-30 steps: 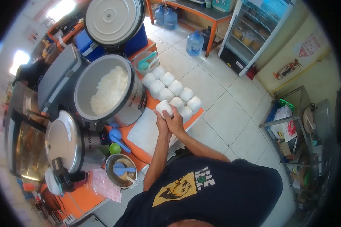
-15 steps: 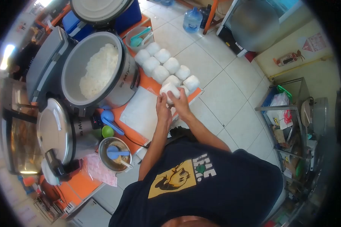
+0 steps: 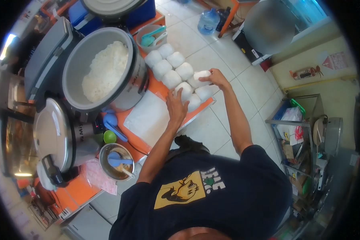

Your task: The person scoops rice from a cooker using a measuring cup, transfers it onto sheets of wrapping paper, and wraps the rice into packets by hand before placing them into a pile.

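Observation:
Rows of rounded white wrapped bundles [image 3: 161, 69] sit close together at the table's right end. My left hand [image 3: 177, 107] curves its fingers and thumb around the near side of one white bundle [image 3: 183, 91] at the front of the group. My right hand [image 3: 219, 79] grips another white bundle [image 3: 201, 76] at the outer edge, thumb and fingers on its right end. What the wrapping contains is hidden. A stack of white paper sheets [image 3: 146, 120] lies flat on the orange table [image 3: 162, 89], left of my left hand.
Left of the bundles stands a large open cooker [image 3: 70, 68] of white rice [image 3: 106, 72]. Nearby are a lidded cooker [image 3: 50, 132], a metal bowl [image 3: 104, 168] with a blue scoop [image 3: 115, 160], a green cup [image 3: 109, 137] and a clear tub [image 3: 142, 42]. A metal rack [image 3: 294, 123] stands at right.
My hands have parted from the single bundle they held together. The right moved outward and up to another bundle; the left stays by a front one. The camera view shifted slightly.

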The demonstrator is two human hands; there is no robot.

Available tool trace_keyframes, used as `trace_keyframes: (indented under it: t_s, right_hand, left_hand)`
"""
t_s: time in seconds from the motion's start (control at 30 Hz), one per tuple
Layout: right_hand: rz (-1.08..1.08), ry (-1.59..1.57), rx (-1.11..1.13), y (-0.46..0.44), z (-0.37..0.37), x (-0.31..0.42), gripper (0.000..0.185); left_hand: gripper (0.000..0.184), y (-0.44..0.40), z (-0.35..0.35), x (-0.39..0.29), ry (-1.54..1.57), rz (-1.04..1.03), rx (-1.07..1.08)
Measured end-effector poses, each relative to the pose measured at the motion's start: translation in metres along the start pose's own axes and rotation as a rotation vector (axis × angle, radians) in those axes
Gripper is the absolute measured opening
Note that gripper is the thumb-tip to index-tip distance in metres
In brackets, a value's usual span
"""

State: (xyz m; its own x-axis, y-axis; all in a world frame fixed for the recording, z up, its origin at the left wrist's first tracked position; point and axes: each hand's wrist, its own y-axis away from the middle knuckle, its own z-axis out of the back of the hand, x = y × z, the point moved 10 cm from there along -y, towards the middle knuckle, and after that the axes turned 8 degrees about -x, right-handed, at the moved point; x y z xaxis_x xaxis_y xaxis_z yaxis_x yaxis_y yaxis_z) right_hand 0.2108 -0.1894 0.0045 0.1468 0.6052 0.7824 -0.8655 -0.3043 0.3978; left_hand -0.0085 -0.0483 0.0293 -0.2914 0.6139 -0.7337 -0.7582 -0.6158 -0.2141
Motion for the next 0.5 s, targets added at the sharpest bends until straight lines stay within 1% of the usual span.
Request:
trace_keyframes:
  t_s: [0.03, 0.07, 0.13, 0.27, 0.33, 0.4, 0.43, 0.47, 0.5]
  right_hand:
    - [0.049, 0.074, 0.083, -0.011, -0.011, 0.003, 0.067]
    - [0.098, 0.149, 0.167, -0.02, -0.023, 0.006, 0.064]
    - [0.111, 0.186, 0.194, -0.033, -0.032, 0.007, 0.063]
    - [0.14, 0.203, 0.276, -0.038, -0.052, 0.005, 0.063]
    - [0.194, 0.192, 0.248, -0.04, -0.056, -0.002, 0.065]
    - [0.286, 0.219, 0.142, -0.033, -0.046, 0.004, 0.061]
    - [0.301, 0.215, 0.128, -0.032, -0.044, 0.003, 0.061]
    - [0.306, 0.158, 0.218, -0.028, -0.052, 0.001, 0.06]
    - [0.308, 0.102, 0.308, -0.025, -0.059, -0.002, 0.059]
  left_hand:
    - [0.062, -0.004, -0.002, -0.003, -0.012, -0.05, -0.014]
    - [0.062, -0.008, -0.004, -0.002, -0.012, -0.054, -0.027]
    - [0.06, -0.01, -0.008, 0.005, -0.017, 0.009, 0.004]
    - [0.059, -0.011, -0.005, 0.006, -0.018, 0.014, -0.023]
    - [0.058, -0.013, -0.007, 0.006, -0.012, 0.026, -0.002]
    - [0.06, -0.015, -0.005, 0.004, -0.016, -0.005, -0.037]
    - [0.062, -0.014, -0.003, 0.003, -0.021, -0.023, -0.053]
    - [0.062, -0.015, -0.003, 0.002, -0.02, -0.042, -0.062]
    - [0.06, -0.014, -0.005, 0.005, -0.004, -0.01, -0.033]
